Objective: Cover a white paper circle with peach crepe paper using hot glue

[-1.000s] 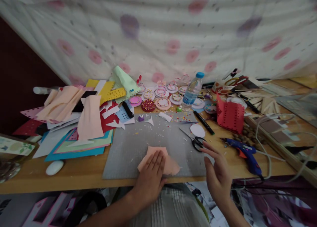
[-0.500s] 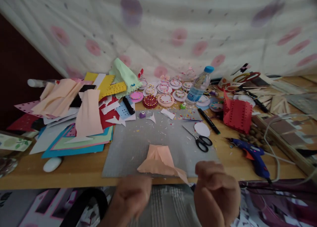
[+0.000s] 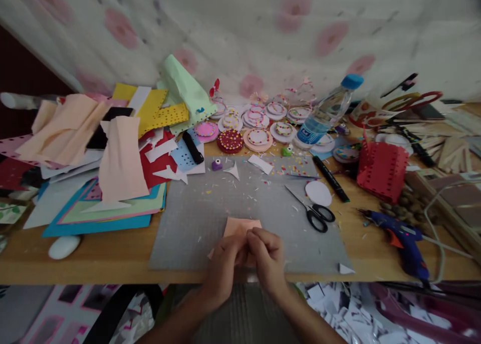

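A creased piece of peach paper (image 3: 240,226) lies at the front of the grey cutting mat (image 3: 184,214), its lower part mostly covered by my hands. My left hand (image 3: 223,264) is closed, its fingertips pinched at the paper. Right against it, my right hand (image 3: 268,259) is closed too, thumb and forefinger meeting the left fingertips over the paper. To the right on the mat are black-handled scissors (image 3: 313,211) and a white paper oval (image 3: 318,193). A small white scrap (image 3: 345,269) sits near the mat's front right corner.
Coloured papers (image 3: 124,158) are heaped on the left. Several small decorated paper discs (image 3: 259,137) line the back, beside a water bottle (image 3: 325,113). On the right lie a black marker (image 3: 331,180), a red dotted paper piece (image 3: 381,171) and a blue glue gun (image 3: 402,239) with its cord.
Both hands came together from the front edge, where they were apart and curled, and now meet over the peach paper. The white scrap at the mat's front right corner has come into view.
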The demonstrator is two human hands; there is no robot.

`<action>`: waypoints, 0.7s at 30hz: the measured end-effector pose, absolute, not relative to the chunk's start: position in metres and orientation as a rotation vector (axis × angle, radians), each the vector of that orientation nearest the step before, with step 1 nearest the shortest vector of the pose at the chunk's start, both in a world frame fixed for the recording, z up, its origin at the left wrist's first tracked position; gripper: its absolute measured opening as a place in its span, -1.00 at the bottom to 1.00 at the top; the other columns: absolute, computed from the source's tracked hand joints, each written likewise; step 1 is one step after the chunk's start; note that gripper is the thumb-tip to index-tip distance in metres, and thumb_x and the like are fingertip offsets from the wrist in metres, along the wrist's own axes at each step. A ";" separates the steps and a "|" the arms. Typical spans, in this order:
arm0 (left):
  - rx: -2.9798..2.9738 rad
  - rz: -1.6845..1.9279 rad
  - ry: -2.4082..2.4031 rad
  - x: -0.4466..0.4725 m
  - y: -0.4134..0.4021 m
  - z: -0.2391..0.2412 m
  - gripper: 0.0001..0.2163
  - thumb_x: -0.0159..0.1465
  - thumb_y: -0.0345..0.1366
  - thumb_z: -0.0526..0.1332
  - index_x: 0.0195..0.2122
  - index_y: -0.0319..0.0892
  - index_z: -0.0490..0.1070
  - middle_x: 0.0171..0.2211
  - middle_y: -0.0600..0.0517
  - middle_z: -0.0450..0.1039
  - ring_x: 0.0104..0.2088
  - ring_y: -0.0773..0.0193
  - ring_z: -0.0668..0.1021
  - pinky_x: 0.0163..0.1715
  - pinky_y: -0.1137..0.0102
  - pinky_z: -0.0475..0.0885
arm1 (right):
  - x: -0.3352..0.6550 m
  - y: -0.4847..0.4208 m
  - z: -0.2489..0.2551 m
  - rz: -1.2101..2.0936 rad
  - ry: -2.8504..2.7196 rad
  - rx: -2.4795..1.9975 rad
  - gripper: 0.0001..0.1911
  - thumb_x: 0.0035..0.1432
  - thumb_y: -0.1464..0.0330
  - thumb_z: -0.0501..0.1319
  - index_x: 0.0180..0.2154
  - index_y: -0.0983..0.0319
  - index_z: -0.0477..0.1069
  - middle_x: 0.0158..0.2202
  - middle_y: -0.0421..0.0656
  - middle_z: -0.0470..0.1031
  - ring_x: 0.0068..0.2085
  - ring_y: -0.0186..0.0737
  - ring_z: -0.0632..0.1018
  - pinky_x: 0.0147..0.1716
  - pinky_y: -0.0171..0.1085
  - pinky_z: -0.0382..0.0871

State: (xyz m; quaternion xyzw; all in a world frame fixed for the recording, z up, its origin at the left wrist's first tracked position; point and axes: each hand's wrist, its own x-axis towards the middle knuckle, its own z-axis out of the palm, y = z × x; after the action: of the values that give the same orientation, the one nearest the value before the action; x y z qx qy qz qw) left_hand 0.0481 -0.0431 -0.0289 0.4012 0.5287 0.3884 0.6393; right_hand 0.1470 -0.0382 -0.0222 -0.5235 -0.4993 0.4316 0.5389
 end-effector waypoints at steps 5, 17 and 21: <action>1.027 0.927 1.336 0.047 -0.049 -0.032 -0.56 0.24 -0.10 0.11 -0.70 -0.13 -0.01 -0.68 0.14 0.04 -0.58 0.37 0.16 -0.53 0.42 0.19 | 0.143 -0.037 -0.031 1.023 -1.153 -1.309 -0.54 0.22 0.30 0.04 -0.69 0.18 -0.03 -0.72 -0.35 -0.03 -0.67 -0.45 0.08 -0.70 -0.40 -0.06; 1.339 1.060 1.156 0.049 -0.052 -0.026 -0.57 0.37 -0.19 -0.05 -0.67 -0.10 0.01 -0.72 0.12 0.12 -0.63 0.32 0.24 -0.55 0.35 0.24 | 0.139 -0.031 -0.030 1.012 -1.208 -1.310 -0.58 0.25 0.37 0.00 -0.65 0.18 0.00 -0.68 -0.33 0.03 -0.64 -0.44 0.11 -0.68 -0.40 -0.02; 1.331 1.071 1.132 0.056 -0.053 -0.030 -0.55 0.38 -0.09 -0.09 -0.65 -0.08 -0.07 -0.71 0.13 0.02 -0.64 0.33 0.18 -0.62 0.38 0.21 | 0.139 -0.030 -0.031 1.023 -1.258 -1.268 -0.60 0.28 0.38 0.00 -0.62 0.18 0.05 -0.66 -0.33 0.09 -0.61 -0.43 0.17 -0.64 -0.40 0.07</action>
State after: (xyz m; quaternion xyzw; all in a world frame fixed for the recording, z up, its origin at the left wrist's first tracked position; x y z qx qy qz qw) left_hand 0.0560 -0.0530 -0.0301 0.5549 0.4719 0.4467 0.5195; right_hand 0.1393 -0.0304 -0.0308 -0.5278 -0.5238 0.4257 0.5155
